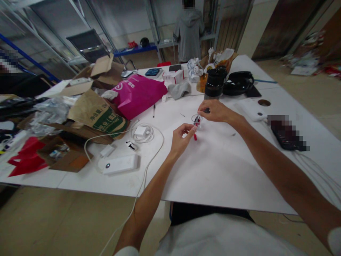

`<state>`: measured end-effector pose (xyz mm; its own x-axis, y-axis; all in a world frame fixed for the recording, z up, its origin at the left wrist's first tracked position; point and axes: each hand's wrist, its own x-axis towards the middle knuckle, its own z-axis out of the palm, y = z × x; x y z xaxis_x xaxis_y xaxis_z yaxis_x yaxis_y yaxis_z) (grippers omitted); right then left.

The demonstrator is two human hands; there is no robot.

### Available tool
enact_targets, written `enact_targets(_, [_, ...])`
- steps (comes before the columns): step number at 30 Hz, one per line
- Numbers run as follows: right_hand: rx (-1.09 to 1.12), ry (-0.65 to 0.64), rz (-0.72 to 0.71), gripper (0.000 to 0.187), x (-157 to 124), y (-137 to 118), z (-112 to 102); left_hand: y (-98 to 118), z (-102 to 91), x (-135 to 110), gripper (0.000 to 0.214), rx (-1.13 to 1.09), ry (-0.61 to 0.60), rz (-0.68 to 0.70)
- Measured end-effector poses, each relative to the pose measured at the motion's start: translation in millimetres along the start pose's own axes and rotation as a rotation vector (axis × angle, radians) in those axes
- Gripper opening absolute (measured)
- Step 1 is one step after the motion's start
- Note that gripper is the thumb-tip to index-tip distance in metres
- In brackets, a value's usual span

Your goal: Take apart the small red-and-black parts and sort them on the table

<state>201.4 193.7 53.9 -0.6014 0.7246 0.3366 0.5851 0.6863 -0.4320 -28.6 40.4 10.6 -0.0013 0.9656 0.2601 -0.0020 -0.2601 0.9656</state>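
Near the middle of the white table [213, 170], my left hand [180, 139] is closed, thumb and forefinger pinching a small clear, round-rimmed object with red and black parts [197, 121]. A red end of it sticks out below my left fingertips. My right hand [213, 110] is at its upper right side, fingers pinched together. Whatever those right fingertips hold is too small to make out. Just behind my right hand stands a dark bottle [214, 83]. A tiny metal-looking piece [233, 134] lies on the table under my right forearm.
Left of my hands lie a coiled white cable with a charger [141, 131], an earbud case [131, 145] and a white power bank [121, 164]. Beyond are a pen [153, 111], a magenta bag [138, 94] and cardboard boxes [64, 156]. A phone [286, 133] is at right; a person [188, 35] stands behind.
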Motion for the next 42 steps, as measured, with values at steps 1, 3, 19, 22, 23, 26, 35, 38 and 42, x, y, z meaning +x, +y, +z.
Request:
enact_targets(1, [0.004, 0.0, 0.002, 0.028, 0, -1, 0, 0, 0.1, 0, 0.046, 0.001, -0.001, 0.0])
enact_targets(3, [0.011, 0.002, 0.007, 0.029, 0, -2, -1, 1, 0.3, 0, 0.046, 0.004, -0.002, 0.002])
enact_targets(19, [0.022, -0.005, -0.017, 0.033, 0, -7, -3, 3, 2.4, -1, 0.046, 0.0, -0.003, -0.005])
enact_targets(22, [0.016, -0.004, -0.017, 0.033, 0, -7, -2, 2, 2.5, -1, 0.046, 0.01, -0.007, -0.003])
enact_targets(23, [0.012, -0.005, -0.018, 0.033, 0, -7, -2, 2, 2.5, -1, 0.046, 0.013, -0.007, -0.004])
enact_targets(26, [0.006, -0.009, -0.026, 0.033, 0, -8, -2, 1, 2.5, -1, 0.047, 0.011, -0.008, -0.008])
enact_targets(35, [0.08, -0.015, -0.018, 0.024, -1, -13, 2, 2, 3.1, -2, 0.045, 0.013, -0.016, -0.011])
enact_targets(38, [0.098, -0.008, -0.028, 0.021, 0, -17, 5, 3, 3.2, -2, 0.044, 0.003, -0.021, -0.008])
enact_targets(42, [0.103, -0.014, -0.032, 0.016, 1, -20, 7, 4, 3.2, -2, 0.045, 0.002, -0.014, -0.007])
